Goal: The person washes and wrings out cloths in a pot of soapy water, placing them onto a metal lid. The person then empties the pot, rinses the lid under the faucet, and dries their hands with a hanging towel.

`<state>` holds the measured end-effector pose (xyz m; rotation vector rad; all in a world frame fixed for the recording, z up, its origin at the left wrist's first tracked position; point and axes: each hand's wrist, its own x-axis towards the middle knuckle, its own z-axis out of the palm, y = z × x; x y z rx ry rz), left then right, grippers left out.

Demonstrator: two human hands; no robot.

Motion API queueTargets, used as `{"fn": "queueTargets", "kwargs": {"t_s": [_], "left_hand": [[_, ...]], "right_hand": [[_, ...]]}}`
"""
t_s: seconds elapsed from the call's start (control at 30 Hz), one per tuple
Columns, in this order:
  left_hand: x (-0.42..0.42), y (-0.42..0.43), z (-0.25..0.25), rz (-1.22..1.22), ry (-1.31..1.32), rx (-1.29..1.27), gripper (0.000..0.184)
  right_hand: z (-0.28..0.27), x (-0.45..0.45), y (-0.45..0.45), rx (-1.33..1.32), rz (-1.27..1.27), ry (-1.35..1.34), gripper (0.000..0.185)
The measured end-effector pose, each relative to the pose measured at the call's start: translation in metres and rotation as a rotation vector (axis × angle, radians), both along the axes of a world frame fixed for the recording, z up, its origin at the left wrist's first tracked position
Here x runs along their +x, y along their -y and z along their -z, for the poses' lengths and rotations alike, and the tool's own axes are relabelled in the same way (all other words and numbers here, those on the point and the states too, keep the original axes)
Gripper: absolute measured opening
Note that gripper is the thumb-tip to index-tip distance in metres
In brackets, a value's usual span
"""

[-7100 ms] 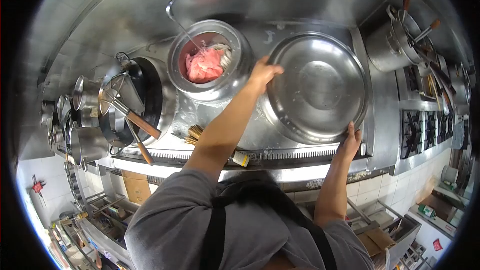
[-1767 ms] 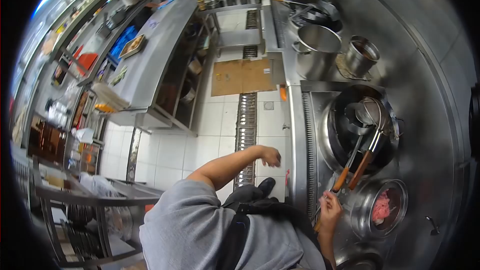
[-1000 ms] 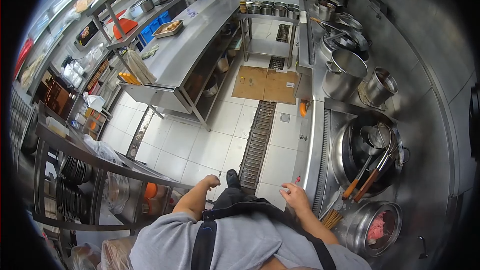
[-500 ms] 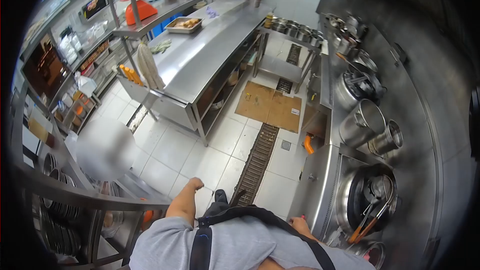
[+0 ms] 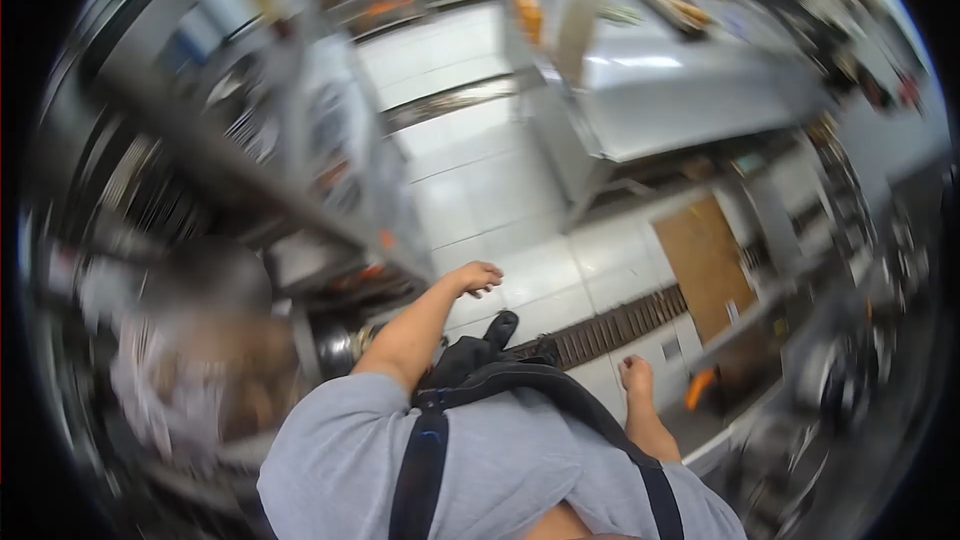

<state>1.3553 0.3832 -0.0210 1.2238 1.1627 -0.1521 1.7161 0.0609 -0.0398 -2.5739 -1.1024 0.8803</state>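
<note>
My left hand (image 5: 478,278) hangs over the tiled floor in front of my body, its fingers loosely bent and apart, with nothing visible in it. On the other side, my right hand (image 5: 634,374) is held low above the floor near the drain grate (image 5: 620,335). Its fingers are curled in, and whatever they may hold is hidden. Neither hand touches a surface. My black shoe (image 5: 501,328) shows below, between the two hands.
A steel worktable (image 5: 690,100) bearing a food tray (image 5: 675,10) stands ahead to the right. Cardboard (image 5: 705,265) lies on the floor. An orange pipe (image 5: 700,389) juts out by the cooking line. Steel shelving (image 5: 225,165) runs along my left; a blurred person (image 5: 215,360) is there.
My view has swung left, so the worktable and cardboard sit further right. Both hands appear higher in view, and the left-side shelving and a person's torso have come closer.
</note>
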Motion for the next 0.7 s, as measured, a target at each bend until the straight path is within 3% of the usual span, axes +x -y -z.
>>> {"fn": "queueTargets", "kwargs": {"t_s": [0.03,0.1,0.13,0.2,0.23,0.27,0.33,0.37,0.43,0.47,0.5,0.53,0.57,0.6,0.63,0.67,0.7], "left_hand": [[-0.038,0.013,0.022,-0.116,-0.023,0.011,0.043],[-0.106,0.062,0.08,-0.667,-0.037,-0.258,0.046],[-0.134,0.099,0.065,-0.197,-0.617,-0.022,0.044],[-0.187,0.169,0.025,0.101,-1.035,0.195,0.042],[-0.2,0.197,0.019,-0.105,-1.027,0.156,0.039],[-0.214,0.219,0.013,-0.154,-1.052,0.141,0.039],[-0.247,0.263,-0.002,-0.153,-0.64,0.262,0.035],[-0.255,0.287,-0.003,-0.213,-0.58,0.252,0.035],[-0.274,0.349,0.026,-0.206,-0.866,0.137,0.035],[-0.28,0.382,0.042,-0.128,-0.98,0.071,0.035],[-0.25,0.408,0.009,-0.473,-1.079,-0.145,0.032],[-0.246,0.425,0.017,-0.428,-1.035,-0.194,0.032],[-0.245,0.444,0.029,-0.361,-0.995,-0.237,0.032],[-0.247,0.451,0.054,-0.525,-0.837,-0.292,0.034],[-0.246,0.447,0.073,-0.648,-0.68,-0.341,0.037],[-0.231,0.45,0.064,-0.952,-0.51,-0.362,0.044],[-0.222,0.433,0.058,-0.867,-0.529,-0.394,0.04]], "right_hand": [[-0.003,0.011,-0.018,-0.015,-0.193,0.122,0.023],[-0.022,0.024,-0.065,-0.062,-0.374,0.115,0.023],[-0.022,0.033,-0.079,0.042,-0.405,0.053,0.025],[-0.017,0.054,-0.1,-0.251,-0.534,0.319,0.024],[-0.011,0.064,-0.105,-0.242,-0.537,0.308,0.022],[-0.023,0.055,-0.117,-0.247,-0.532,0.297,0.022],[-0.029,0.041,-0.13,0.037,-0.65,0.176,0.018],[-0.005,0.043,-0.136,0.074,-0.717,0.143,0.018],[0.02,0.042,-0.144,0.114,-0.84,0.122,0.018],[0.027,0.038,-0.148,-0.014,-0.928,0.192,0.018],[0.031,0.027,-0.157,-0.137,-1.0,0.269,0.018],[0.037,0.012,-0.168,-0.099,-1.026,0.25,0.018],[0.044,-0.005,-0.181,0.013,-1.245,0.281,0.02],[0.019,-0.031,-0.183,0.091,-1.095,0.102,0.025],[0.016,-0.05,-0.19,0.143,-1.124,0.063,0.028],[0.001,-0.069,-0.194,0.223,-1.159,-0.013,0.028],[-0.025,-0.083,-0.196,0.305,-1.171,-0.112,0.027]]}}
